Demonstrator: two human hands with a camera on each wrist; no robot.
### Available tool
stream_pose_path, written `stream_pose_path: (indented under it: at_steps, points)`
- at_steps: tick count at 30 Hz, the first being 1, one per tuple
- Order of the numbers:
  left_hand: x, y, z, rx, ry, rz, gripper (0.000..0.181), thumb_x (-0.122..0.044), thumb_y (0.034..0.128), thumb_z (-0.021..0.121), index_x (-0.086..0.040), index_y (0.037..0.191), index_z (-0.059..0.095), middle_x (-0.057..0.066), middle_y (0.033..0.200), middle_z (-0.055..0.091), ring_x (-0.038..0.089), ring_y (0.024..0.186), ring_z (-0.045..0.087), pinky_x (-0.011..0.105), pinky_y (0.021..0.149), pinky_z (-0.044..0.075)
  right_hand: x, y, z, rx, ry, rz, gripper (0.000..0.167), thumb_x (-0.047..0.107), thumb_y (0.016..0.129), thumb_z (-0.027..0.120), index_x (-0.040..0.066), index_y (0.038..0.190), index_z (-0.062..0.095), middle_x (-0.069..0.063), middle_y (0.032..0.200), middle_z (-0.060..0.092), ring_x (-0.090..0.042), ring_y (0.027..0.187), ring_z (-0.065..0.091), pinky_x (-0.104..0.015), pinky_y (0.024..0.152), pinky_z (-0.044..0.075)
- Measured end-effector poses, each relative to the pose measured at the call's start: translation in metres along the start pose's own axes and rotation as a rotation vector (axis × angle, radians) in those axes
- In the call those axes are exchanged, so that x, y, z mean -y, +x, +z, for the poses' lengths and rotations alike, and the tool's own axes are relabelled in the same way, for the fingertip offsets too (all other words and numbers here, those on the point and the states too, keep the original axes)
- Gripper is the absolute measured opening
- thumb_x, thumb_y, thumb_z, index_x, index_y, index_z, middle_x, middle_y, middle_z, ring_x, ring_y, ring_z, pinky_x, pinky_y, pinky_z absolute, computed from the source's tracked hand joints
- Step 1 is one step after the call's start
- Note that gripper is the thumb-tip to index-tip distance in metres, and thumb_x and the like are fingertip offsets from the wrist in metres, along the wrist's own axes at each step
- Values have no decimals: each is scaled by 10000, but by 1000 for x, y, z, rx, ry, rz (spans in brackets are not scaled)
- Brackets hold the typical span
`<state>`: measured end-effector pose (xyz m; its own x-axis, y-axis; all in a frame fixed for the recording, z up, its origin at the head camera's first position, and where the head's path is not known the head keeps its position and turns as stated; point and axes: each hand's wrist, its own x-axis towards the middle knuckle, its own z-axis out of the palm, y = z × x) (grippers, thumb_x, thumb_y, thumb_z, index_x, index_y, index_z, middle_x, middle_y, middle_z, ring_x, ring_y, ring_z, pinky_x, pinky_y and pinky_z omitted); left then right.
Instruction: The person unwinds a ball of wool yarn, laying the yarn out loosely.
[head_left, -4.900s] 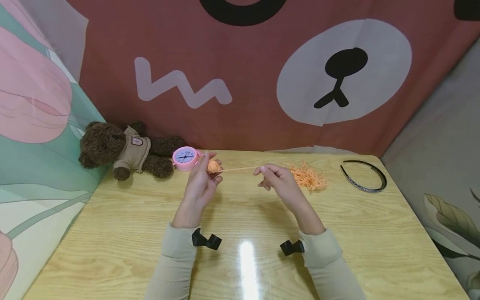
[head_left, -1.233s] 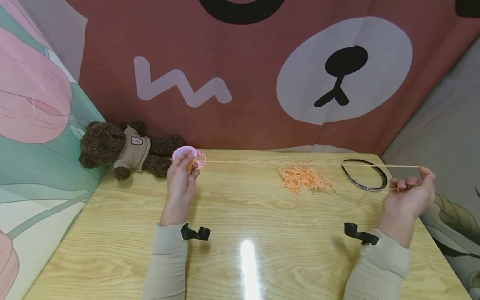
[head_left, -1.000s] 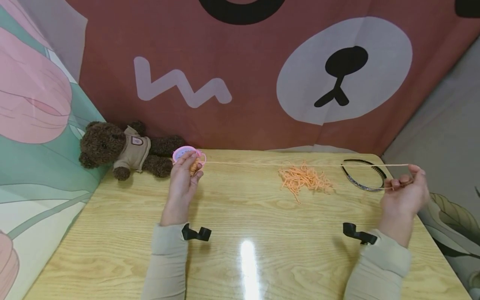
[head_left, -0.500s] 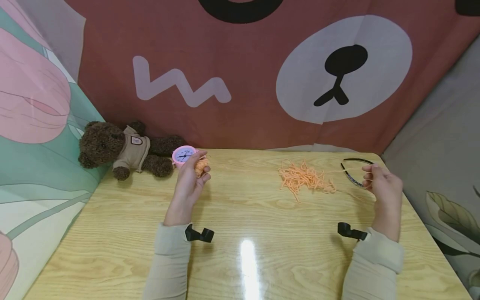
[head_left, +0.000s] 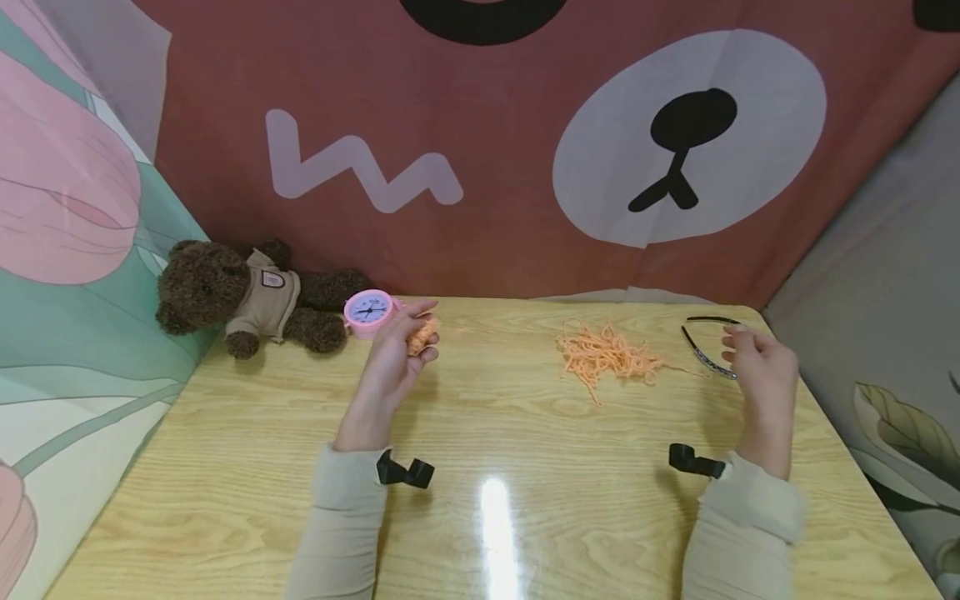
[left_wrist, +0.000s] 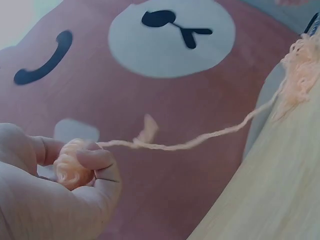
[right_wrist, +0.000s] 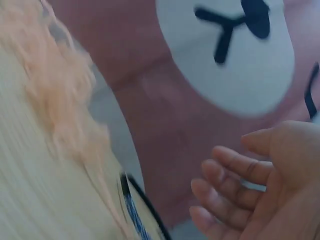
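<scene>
My left hand (head_left: pixel 384 360) holds a small ball of orange yarn (head_left: pixel 422 335) with the fingers curled round it. A strand of yarn (left_wrist: pixel 175 147) runs from the ball across to a loose pile of yarn (head_left: pixel 606 354) on the table, as the left wrist view shows. To the right of the pile, my right hand (head_left: pixel 765 371) hovers above a black headband (head_left: pixel 707 362) and hides part of it. Seen from the right wrist, that hand's fingers (right_wrist: pixel 230 192) are loosely bent with nothing between them. One yarn end trails from the pile toward the headband.
A pink alarm clock (head_left: pixel 368 311) stands just behind my left hand. Beside it a brown teddy bear (head_left: pixel 262 292) lies on its back at the table's far left. A printed bear curtain (head_left: pixel 502 250) hangs along the rear edge of the wooden table (head_left: pixel 570 500).
The yarn stretched between my hands has left the right hand's fingers and dropped. My right hand has come inward from the far right, and the left has shifted slightly right with the ball.
</scene>
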<state>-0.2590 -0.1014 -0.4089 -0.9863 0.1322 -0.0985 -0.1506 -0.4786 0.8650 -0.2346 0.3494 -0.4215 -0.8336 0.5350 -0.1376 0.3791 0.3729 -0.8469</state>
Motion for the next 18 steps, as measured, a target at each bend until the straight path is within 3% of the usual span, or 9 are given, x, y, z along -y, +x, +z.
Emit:
stream_pose_path:
  at_steps: [2, 4, 9, 11, 15, 18]
  points:
    - [4, -1, 6, 41, 12, -9, 398, -94, 1082, 345, 8, 1453, 448, -2, 1038, 534, 58, 741, 515, 152, 562, 406, 12, -6, 16, 29, -12, -96, 530, 446, 1068, 324, 163, 1437, 579, -70, 1396, 611, 59, 898, 602, -312, 954, 505]
    - [8, -2, 11, 74, 20, -22, 385, -103, 1087, 353, 18, 1435, 467, 5, 1031, 555, 55, 741, 520, 149, 563, 417, 28, -16, 37, 109, -30, -208, 524, 457, 1070, 346, 150, 1412, 599, -102, 1326, 649, -45, 966, 669, -368, 962, 531]
    - [15, -5, 21, 123, 41, -47, 371, -96, 1082, 373, 30, 1414, 480, -1, 1014, 605, 50, 744, 532, 137, 567, 433, 61, -50, 107, 426, -10, -499, 545, 500, 1076, 403, 105, 1395, 602, -158, 1340, 659, -344, 1238, 627, -544, 1056, 502]
    - [16, -6, 24, 133, 52, -55, 372, -97, 1079, 380, 30, 1414, 482, 2, 1028, 612, 48, 748, 538, 137, 568, 439, 68, -65, 131, 543, -1, -583, 553, 501, 1075, 411, 99, 1411, 588, -139, 1371, 647, -339, 1283, 606, -537, 1087, 487]
    - [20, -7, 30, 167, 84, -69, 373, -108, 1077, 394, 26, 1411, 492, 2, 1059, 618, 44, 749, 554, 140, 584, 457, 74, -92, 164, 734, 19, -639, 560, 500, 1070, 431, 119, 1467, 531, -113, 1403, 631, -304, 1322, 585, -513, 1122, 464]
    - [21, -7, 33, 179, 96, -76, 364, -112, 1076, 405, 21, 1397, 511, -2, 1055, 631, 39, 744, 557, 137, 586, 460, 75, -103, 174, 821, 47, -615, 552, 477, 1064, 468, 116, 1479, 513, -160, 1253, 699, -299, 1172, 668, -515, 1053, 516]
